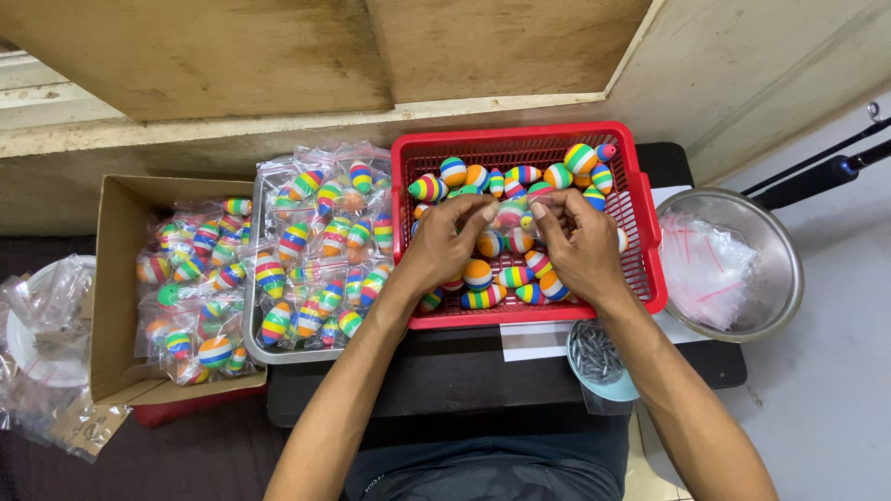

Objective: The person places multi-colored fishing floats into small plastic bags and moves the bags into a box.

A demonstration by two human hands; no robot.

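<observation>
Centre of the frame: a red plastic basket [640, 199] sits on a dark worktop [464, 371], and both hands are inside it.
Left hand: the left hand [444, 246] rests knuckles-up over the striped floats, fingers curled inward and pinching a small clear bag [510, 215] at its left edge.
Right hand: the right hand [580, 249] mirrors it, fingers bent and gripping the same clear bag from its right side; the fingertips of the two hands almost meet.
Bag: it lies between the hands near the basket's middle, above the loose floats; what it holds cannot be told.
Floats: rainbow-striped egg-shaped floats [580, 158] lie loose across the basket floor, most of them toward its upper and lower edges and partly under the hands.
Left of centre: a grey tray [252, 345] just beside the basket is heaped with bagged floats [325, 241].
Far left: a cardboard box [116, 278], touching the tray, holds more of the bagged floats.
Lower left edge: crumpled clear bags lie on a white plate [28, 353].
Right: a metal bowl [780, 250] beside the basket holds a stack of empty clear bags [710, 264].
Below the basket: a small light-blue dish [603, 385] of dark metal pieces [594, 353] lies partly under the right forearm.
</observation>
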